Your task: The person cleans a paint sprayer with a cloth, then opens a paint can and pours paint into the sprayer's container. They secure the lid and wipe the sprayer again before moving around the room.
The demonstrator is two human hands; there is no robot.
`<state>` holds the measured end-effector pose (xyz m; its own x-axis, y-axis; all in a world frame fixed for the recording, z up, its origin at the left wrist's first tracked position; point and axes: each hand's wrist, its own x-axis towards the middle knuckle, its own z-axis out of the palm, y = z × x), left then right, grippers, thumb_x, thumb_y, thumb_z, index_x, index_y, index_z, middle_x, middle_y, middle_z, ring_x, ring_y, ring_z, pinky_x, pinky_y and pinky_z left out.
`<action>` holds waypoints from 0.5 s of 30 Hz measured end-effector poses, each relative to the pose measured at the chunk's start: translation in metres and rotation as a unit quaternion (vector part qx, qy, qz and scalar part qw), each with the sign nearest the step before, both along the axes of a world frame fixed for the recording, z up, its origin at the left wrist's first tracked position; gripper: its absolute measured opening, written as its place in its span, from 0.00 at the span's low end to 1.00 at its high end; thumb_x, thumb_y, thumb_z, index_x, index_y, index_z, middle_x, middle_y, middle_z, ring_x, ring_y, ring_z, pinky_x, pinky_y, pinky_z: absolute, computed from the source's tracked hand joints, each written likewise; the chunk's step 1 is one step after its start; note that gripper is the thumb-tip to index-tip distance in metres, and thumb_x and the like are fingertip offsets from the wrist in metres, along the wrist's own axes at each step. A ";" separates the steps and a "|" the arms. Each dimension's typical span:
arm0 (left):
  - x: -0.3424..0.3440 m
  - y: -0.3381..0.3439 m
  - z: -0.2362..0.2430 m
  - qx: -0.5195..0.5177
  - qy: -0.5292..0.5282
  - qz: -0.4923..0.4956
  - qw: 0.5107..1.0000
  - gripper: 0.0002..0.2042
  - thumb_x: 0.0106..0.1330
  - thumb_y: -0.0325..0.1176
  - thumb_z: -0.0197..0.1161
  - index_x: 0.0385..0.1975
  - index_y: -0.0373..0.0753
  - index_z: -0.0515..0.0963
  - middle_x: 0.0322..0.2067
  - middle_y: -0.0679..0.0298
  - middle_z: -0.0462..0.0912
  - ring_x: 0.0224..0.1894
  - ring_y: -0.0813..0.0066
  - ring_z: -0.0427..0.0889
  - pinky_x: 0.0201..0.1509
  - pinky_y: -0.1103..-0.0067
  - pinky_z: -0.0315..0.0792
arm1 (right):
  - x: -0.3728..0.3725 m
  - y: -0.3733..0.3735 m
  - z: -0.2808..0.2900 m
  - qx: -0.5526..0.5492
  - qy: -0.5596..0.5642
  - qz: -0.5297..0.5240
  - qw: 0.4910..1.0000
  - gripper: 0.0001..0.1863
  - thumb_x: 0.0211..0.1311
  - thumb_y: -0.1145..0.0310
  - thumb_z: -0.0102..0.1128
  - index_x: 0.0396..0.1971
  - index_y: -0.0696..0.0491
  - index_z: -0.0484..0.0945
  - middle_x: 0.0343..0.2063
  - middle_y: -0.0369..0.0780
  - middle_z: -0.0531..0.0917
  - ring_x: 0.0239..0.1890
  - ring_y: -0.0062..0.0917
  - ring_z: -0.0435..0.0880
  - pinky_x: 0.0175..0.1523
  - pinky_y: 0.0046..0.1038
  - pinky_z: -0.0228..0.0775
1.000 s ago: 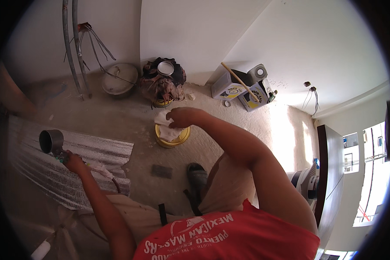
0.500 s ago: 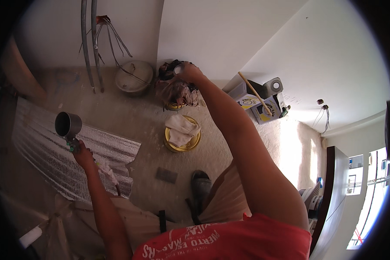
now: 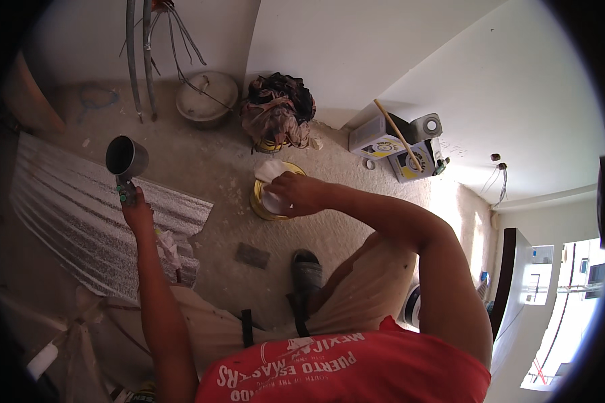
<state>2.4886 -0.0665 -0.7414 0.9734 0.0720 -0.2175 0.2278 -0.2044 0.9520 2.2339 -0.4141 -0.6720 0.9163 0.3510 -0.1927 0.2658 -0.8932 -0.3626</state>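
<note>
My left hand (image 3: 138, 213) grips a spray gun (image 3: 128, 158) by its handle, with green knobs showing beside the fingers and an open, round grey cup above. The cup's inside is dark, and its contents cannot be made out. My right hand (image 3: 300, 195) is closed on a white cloth (image 3: 270, 169) that lies on top of a can (image 3: 261, 209) with a gold rim. The fingertips of that hand are partly hidden. Just beyond the can sits a heap of dark and brownish cloths (image 3: 275, 114) on another gold-rimmed container.
A silvery sheet (image 3: 94, 215) covers the floor at left. Against the wall stand a round, dusty lidded tub (image 3: 207, 101), hanging conduits (image 3: 133, 60) and cartons (image 3: 376, 138) with a wooden stick (image 3: 398, 136) leaning on them. A flat dark block (image 3: 252, 255) lies near my foot.
My right hand has come back from the dark cloth heap, where it held a small round object, to the white cloth on the can. The spray gun has shifted slightly right.
</note>
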 end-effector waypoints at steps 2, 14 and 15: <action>-0.002 -0.007 -0.006 -0.015 0.005 -0.015 1.000 0.21 0.71 0.41 0.61 0.58 0.38 0.71 0.30 0.64 0.78 0.22 0.78 0.72 0.23 0.77 0.67 | -0.007 0.007 -0.003 -0.056 -0.005 0.001 0.998 0.42 0.51 0.56 0.69 0.66 0.55 0.64 0.56 0.47 0.75 0.59 0.41 0.72 0.60 0.41 0.69; -0.011 -0.034 -0.006 -0.036 -0.002 -0.090 0.995 0.21 0.70 0.38 0.61 0.59 0.36 0.70 0.28 0.64 0.77 0.20 0.78 0.71 0.21 0.77 0.67 | -0.020 0.018 0.004 -0.042 -0.051 -0.134 0.989 0.41 0.55 0.54 0.69 0.67 0.53 0.64 0.64 0.43 0.70 0.65 0.40 0.68 0.65 0.44 0.65; -0.009 -0.033 -0.008 -0.029 -0.008 -0.095 0.995 0.21 0.70 0.38 0.61 0.59 0.36 0.70 0.27 0.63 0.77 0.20 0.78 0.72 0.21 0.77 0.67 | -0.021 0.010 0.010 -0.064 -0.033 -0.140 0.987 0.39 0.56 0.57 0.68 0.66 0.53 0.65 0.65 0.42 0.70 0.65 0.40 0.68 0.64 0.44 0.66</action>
